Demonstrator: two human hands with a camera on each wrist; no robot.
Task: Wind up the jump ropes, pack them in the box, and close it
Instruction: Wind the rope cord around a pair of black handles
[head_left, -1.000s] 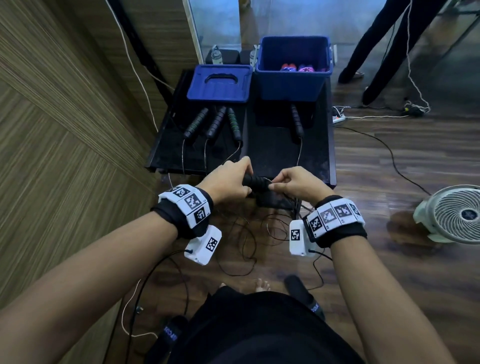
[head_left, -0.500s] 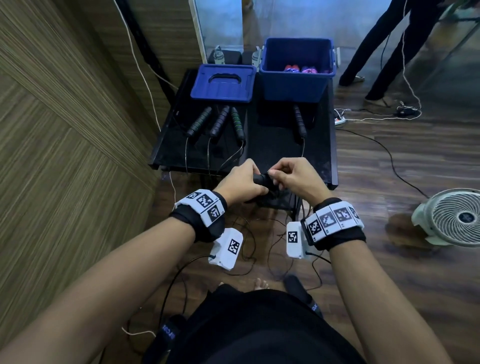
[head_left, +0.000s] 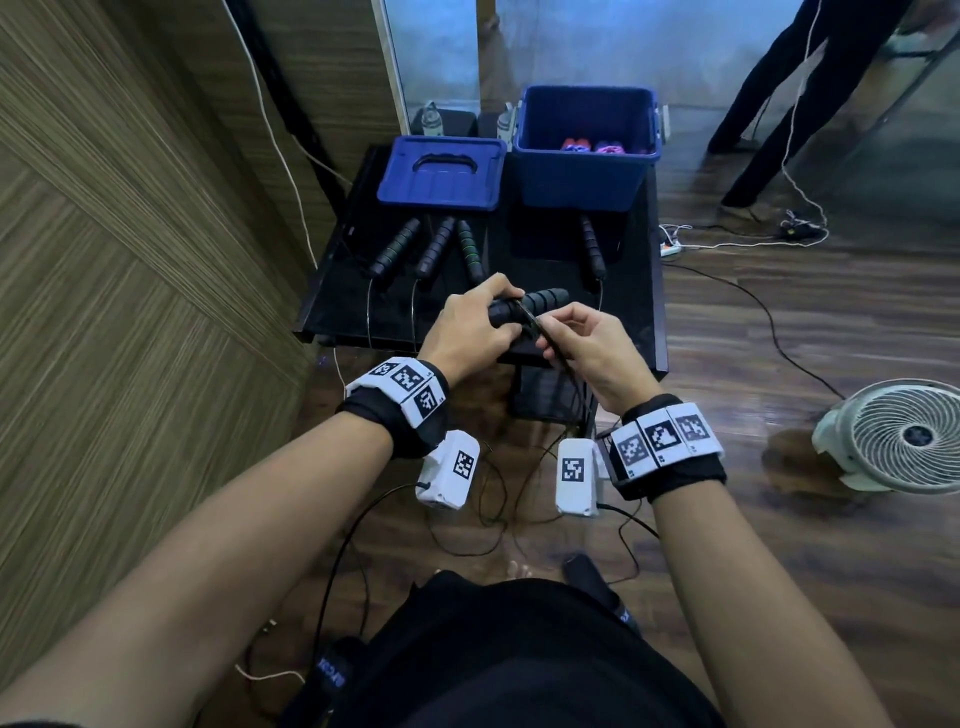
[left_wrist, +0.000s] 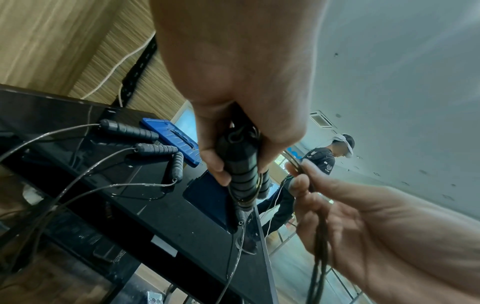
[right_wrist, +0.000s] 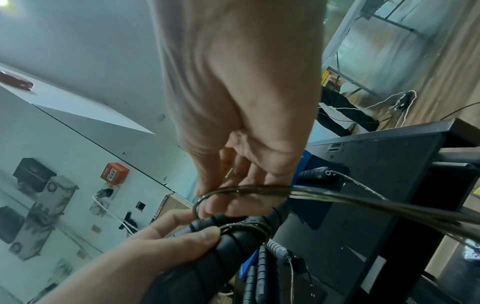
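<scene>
Over the near edge of the black table (head_left: 644, 312): left hand (head_left: 470, 332) has its fingers curled round a pair of black jump-rope handles (head_left: 530, 306), held together, a few turns of cable (right_wrist: 244, 226) already wound on them. Right hand (head_left: 592, 345) pinches the bundled loose cable (head_left: 558, 353) between thumb and fingers just beside the handles; the rest hangs toward the floor. Further back on the table lie four more handles: three (head_left: 434, 249) fanned out on the left, one (head_left: 592, 247) on the right, cables trailing off the near edge. Behind the three, blue lid (head_left: 441, 174) lies flat, handle recess up. Right of it, open blue box (head_left: 584, 166) holds red and purple items (head_left: 592, 147), too small to identify.
</scene>
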